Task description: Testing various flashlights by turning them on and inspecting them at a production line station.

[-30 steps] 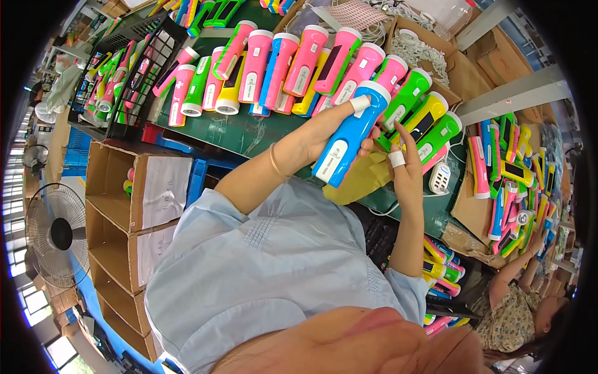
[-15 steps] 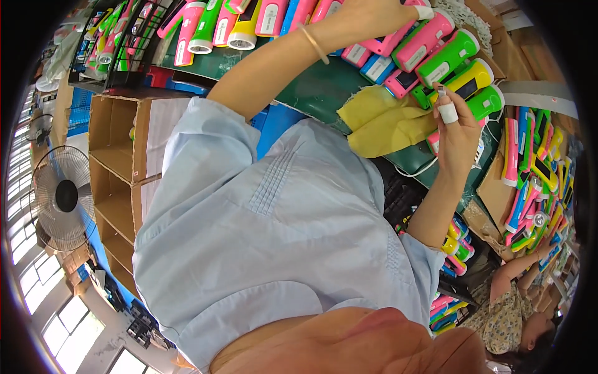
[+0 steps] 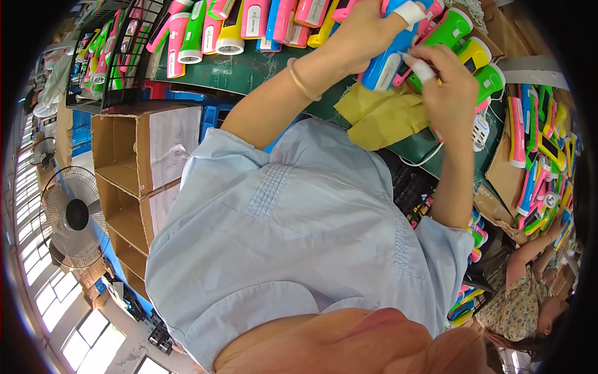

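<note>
While a green surface (image 3: pixel 230 76) carries many flashlights (image 3: pixel 177 40), a blue flashlight (image 3: pixel 402 42) is held over it.

Cardboard compartments (image 3: pixel 120 146) bear a handwritten sheet (image 3: pixel 167 156). The left hand (image 3: pixel 361 37) has its grip wrapped round the flashlight's body; the right hand (image 3: pixel 451 81), grip half-curled (whether it pinches anything cannot be told), is at a pale label plate (image 3: pixel 389 71), its print unreadable. The step appears to be fingertip work there; the next move calls for a steady hold.

Daylight glares white in the windows (image 3: pixel 93 340) here. Soft shadows crease the shirt (image 3: pixel 299 234). Straight lines bow outward.
</note>
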`<action>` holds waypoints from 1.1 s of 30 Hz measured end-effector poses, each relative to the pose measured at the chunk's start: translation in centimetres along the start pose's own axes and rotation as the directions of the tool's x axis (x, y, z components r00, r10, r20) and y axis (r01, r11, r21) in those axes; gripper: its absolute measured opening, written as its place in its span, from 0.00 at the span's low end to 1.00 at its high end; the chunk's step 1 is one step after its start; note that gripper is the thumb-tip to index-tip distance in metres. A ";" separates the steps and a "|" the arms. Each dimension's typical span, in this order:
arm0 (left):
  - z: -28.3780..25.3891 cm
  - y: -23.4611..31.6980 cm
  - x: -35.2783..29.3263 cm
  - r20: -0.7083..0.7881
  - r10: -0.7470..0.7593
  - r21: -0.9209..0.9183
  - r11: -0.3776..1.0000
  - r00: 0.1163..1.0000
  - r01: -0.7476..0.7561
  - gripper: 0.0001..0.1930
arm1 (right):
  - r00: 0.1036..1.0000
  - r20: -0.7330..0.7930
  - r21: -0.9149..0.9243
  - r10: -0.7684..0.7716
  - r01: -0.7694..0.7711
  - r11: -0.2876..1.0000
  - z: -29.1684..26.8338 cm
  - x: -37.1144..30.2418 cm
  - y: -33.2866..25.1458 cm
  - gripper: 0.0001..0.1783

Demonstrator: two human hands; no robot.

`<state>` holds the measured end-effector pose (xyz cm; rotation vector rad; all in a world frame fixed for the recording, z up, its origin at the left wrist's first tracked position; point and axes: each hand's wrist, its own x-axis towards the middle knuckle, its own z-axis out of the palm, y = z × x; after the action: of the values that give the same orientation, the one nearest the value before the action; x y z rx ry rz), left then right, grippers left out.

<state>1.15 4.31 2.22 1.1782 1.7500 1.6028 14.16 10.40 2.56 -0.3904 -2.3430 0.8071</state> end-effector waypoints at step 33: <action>-4.1 -3.0 -2.8 0.539 0.246 -0.835 0.035 0.805 0.549 0.24 | 0.870 0.203 0.508 0.450 -0.486 0.711 1.7 -4.3 -0.1 0.13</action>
<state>-1.61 -0.14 -0.46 0.4742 -0.0032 1.4917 16.39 7.64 -0.42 -0.7269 -1.9494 1.7056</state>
